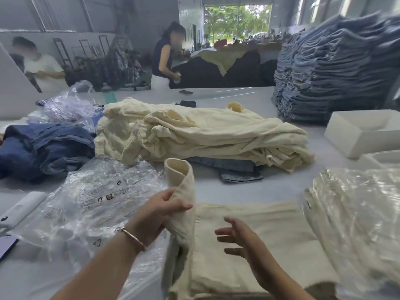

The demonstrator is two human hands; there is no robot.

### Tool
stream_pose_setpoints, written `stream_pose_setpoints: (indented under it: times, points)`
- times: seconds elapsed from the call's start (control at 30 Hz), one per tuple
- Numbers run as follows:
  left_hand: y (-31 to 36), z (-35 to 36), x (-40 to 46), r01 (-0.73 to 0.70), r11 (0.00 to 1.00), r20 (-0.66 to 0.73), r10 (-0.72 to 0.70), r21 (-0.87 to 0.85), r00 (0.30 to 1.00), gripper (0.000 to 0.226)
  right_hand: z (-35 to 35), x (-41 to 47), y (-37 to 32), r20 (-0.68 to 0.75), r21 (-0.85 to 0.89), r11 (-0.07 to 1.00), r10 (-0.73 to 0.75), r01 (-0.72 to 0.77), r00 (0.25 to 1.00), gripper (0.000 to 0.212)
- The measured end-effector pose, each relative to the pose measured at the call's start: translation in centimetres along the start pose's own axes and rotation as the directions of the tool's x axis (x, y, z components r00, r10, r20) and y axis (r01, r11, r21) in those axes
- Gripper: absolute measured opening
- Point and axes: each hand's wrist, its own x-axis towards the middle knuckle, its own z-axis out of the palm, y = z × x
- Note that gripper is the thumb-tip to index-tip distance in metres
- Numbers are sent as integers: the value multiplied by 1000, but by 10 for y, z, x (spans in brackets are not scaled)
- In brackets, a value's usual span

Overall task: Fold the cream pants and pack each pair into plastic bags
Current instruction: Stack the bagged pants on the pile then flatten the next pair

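Observation:
A pair of cream pants (259,241) lies partly folded flat on the table right in front of me. My left hand (160,213) grips its left end, lifted upright in a loose roll. My right hand (236,237) hovers open just over the flat part, fingers spread. A heap of loose cream pants (205,135) lies behind, mid-table. Clear plastic bags (91,204) lie crumpled at the left. At the right sit cream pants packed in shiny plastic (355,215).
Dark blue garments (43,148) lie at the left, and a denim piece (236,169) pokes out under the cream heap. A tall stack of folded jeans (337,70) and white boxes (363,133) stand at the right. A phone (185,92) lies far back. Two people stand beyond the table.

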Motion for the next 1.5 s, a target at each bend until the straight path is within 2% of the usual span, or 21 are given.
stream_pose_setpoints:
  times: [0.07,0.13,0.2,0.27,0.3,0.33,0.4,0.47,0.53,0.6,0.63,0.7,0.83,0.9,1.0,1.07,1.13,1.17,1.27,1.33,1.5]
  points:
    - [-12,61,18,-15,990,125,-2,141,992,31,-24,0,-25,108,207,978,2,-25,994,52]
    - [-31,112,31,-14,967,265,-55,253,963,21,-50,0,-44,94,203,979,3,-22,996,48]
    - [-50,142,41,16,957,345,-120,288,931,19,-74,4,-49,-91,113,993,45,-35,995,31]
    - [-65,147,46,3,955,343,-109,296,933,22,-102,7,-46,-275,-21,999,39,-47,961,21]
    - [-70,141,49,-68,925,287,-46,375,957,21,-115,8,-46,-308,-61,997,19,-40,951,21]
    - [-77,129,53,-149,837,204,45,527,978,15,-128,9,-45,-332,-94,995,-3,-30,943,24]
    - [-93,99,60,-137,591,22,197,795,980,9,-153,14,-42,-406,-218,976,-83,-8,910,20]
    - [-111,70,63,87,419,-178,182,904,967,22,-171,22,-33,-448,-495,863,-154,-101,881,16]
    - [-132,50,63,334,348,-375,54,876,925,46,-182,30,-14,-437,-764,578,-137,-286,889,31]
    - [-147,43,61,445,473,-469,-76,760,880,60,-181,35,7,-411,-879,302,-90,-369,907,42]
    - [-152,44,60,467,557,-482,-133,687,866,59,-180,36,14,-404,-895,237,-71,-378,912,45]
    - [-155,50,59,485,624,-472,-204,612,858,49,-177,41,21,-411,-890,234,-34,-393,911,55]
    - [-150,62,63,495,559,-494,-167,665,853,44,-176,49,18,-450,-842,309,51,-442,892,78]
    - [-143,67,67,453,538,-458,-135,711,879,39,-176,50,15,-448,-856,278,20,-435,894,69]
    - [-122,63,64,389,746,-362,-211,541,908,45,-173,46,4,-390,-887,247,53,-391,919,45]
    - [-111,46,56,321,821,-317,-182,473,931,54,-164,43,1,-380,-904,170,105,-393,919,55]
    - [-110,23,49,278,739,-259,-144,613,955,48,-149,42,-3,-421,-907,43,-18,-420,907,81]
    - [-113,14,44,282,670,-250,-147,687,957,44,-138,44,-4,-373,-928,31,-83,-371,924,93]
    - [-132,1,31,338,610,-300,-169,716,939,56,-100,68,-7,-19,-983,183,-169,13,985,117]
    - [-146,0,21,395,607,-376,-166,690,912,67,-78,90,-10,135,-963,219,-107,155,985,120]
    - [-168,-6,6,491,516,-433,-238,702,869,96,-53,132,-12,127,-973,218,206,81,970,113]
